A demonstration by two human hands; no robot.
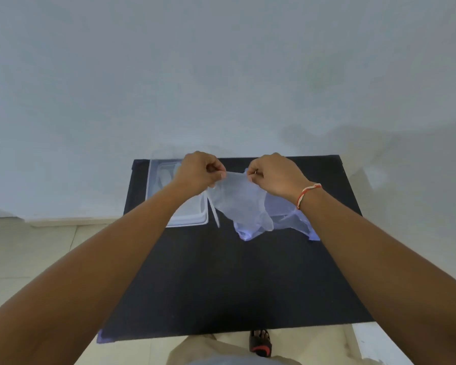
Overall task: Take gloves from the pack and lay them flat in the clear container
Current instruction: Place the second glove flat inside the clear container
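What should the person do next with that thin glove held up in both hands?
Probably carry it leftward and lower it flat into the clear container. Both the left hand and right hand pinch the glove by its top edge, hanging above the pack.

A: Where does the view sit?
B: On the person's head, looking forward and steeply down over both forearms to the black table (221,272).
A: How near?
B: Close and wide-angle; the wall (221,75) fills the top, floor (24,248) and a sandalled foot (260,343) the bottom edge.
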